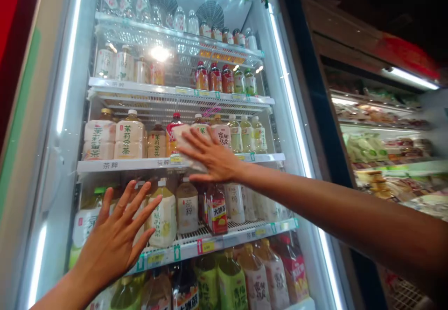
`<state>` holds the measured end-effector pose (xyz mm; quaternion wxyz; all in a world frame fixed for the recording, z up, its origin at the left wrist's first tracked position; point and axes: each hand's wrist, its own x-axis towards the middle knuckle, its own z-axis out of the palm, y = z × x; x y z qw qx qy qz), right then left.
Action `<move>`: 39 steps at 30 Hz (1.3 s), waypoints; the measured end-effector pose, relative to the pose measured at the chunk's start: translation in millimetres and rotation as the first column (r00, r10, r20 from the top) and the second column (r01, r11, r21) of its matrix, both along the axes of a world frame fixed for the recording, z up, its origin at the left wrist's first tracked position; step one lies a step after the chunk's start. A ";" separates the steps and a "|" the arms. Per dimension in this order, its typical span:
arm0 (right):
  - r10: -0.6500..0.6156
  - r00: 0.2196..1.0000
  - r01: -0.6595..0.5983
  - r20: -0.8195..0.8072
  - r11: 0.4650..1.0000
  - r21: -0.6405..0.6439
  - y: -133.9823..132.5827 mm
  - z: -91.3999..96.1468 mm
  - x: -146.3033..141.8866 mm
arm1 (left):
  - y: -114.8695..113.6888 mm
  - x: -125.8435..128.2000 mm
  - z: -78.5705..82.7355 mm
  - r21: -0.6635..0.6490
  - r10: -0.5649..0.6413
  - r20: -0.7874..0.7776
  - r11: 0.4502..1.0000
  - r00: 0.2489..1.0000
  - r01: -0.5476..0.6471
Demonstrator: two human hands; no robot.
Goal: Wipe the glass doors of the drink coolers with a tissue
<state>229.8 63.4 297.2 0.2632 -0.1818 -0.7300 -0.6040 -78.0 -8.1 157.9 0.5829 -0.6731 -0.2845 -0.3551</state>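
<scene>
Leftmost, at 10 o'clock from view centre, a left light strip borders the glass front. At 8 o'clock, the left hand has its fingers spread; glass contact cannot be determined. Clear space separates both hands. Near dial centre, a white cloth, pale and blurred, lies beneath the right hand, fingers flat and slightly parted. At 2 o'clock, a right light strip marks the opposite edge.
</scene>
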 end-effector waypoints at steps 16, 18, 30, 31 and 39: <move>-0.102 0.909 0.047 -0.404 0.989 -0.143 17.1 112.0 56.4 | 20.6 56.1 157.0 0.087 -0.029 -0.041 0.996 0.999 0.032; -0.123 0.799 0.012 -0.589 0.982 -0.189 19.4 141.5 52.3 | 16.8 53.5 163.5 0.075 -0.023 -0.024 0.997 0.999 0.025; -0.109 0.851 0.002 -0.513 0.979 -0.204 8.8 191.3 -7.1 | 30.5 22.2 171.3 0.118 0.122 0.129 0.983 0.984 -0.138; -0.098 0.847 -0.013 -0.523 0.979 -0.203 8.5 194.6 -17.0 | 31.2 22.2 170.5 0.117 0.123 0.133 0.983 0.983 -0.139; -0.011 0.949 -0.057 -0.315 0.977 -0.205 -2.5 208.1 -62.0 | 30.8 25.8 170.1 0.084 0.127 0.202 0.986 0.971 -0.146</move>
